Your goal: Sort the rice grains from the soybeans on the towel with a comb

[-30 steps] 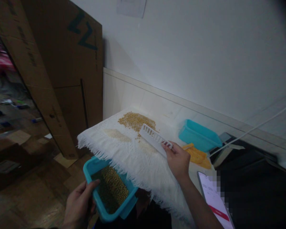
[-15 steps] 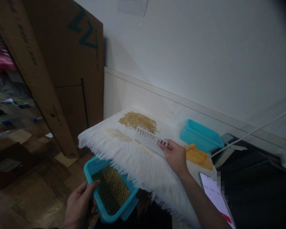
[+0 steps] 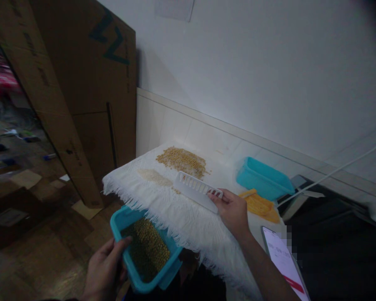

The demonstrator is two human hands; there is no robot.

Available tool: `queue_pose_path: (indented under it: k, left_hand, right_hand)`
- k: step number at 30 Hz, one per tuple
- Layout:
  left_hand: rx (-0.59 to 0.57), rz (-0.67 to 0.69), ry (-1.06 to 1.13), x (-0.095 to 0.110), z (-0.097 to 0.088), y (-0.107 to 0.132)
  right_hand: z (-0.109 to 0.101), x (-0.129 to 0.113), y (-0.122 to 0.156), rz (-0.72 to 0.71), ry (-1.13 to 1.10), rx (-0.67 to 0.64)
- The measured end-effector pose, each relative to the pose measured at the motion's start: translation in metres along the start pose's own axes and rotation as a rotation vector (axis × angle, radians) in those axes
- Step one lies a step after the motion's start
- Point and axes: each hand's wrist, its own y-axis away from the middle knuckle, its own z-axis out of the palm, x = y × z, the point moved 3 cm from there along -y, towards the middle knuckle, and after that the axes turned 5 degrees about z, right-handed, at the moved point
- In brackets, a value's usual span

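My left hand (image 3: pixel 108 265) grips the rim of a turquoise plastic bin (image 3: pixel 144 287), held below the table's fringed edge. Inside it lie yellow soybeans (image 3: pixel 155 242) beside smaller dark green beans (image 3: pixel 138 255). With my right hand (image 3: pixel 233 211) I hold a white slotted plastic strip (image 3: pixel 197 194) by its near end, its long edge low over the white cloth (image 3: pixel 175 209). Beyond the strip is a pile of soybeans (image 3: pixel 181 159) mixed with pale grains. A thin patch of pale grains (image 3: pixel 153 177) lies to its left, and a few soybeans sit by the strip's far end.
Another turquoise bin (image 3: pixel 265 177) stands at the table's right by the wall, with an orange-yellow cloth-like item (image 3: pixel 260 207) in front of it. A phone (image 3: pixel 283 259) lies at the right edge. A tall cardboard box (image 3: pixel 90 96) rises on the left. A white cable (image 3: pixel 338 169) slants across the right.
My right hand has drawn the slotted strip slightly towards me, and a few soybeans now show beside its far end. My left hand and the bin stay in place.
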Motion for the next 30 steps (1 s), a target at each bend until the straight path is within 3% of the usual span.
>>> queue_pose_path:
  k: [12, 30]
  left_hand:
    - [-0.024, -0.001, 0.009, 0.004, 0.002, 0.003]
    - [0.002, 0.039, -0.025, 0.001, -0.001, -0.001]
  right_hand:
    - [-0.004, -0.010, 0.031, 0.011, -0.021, 0.097]
    - [0.008, -0.013, 0.053, 0.002, -0.012, 0.028]
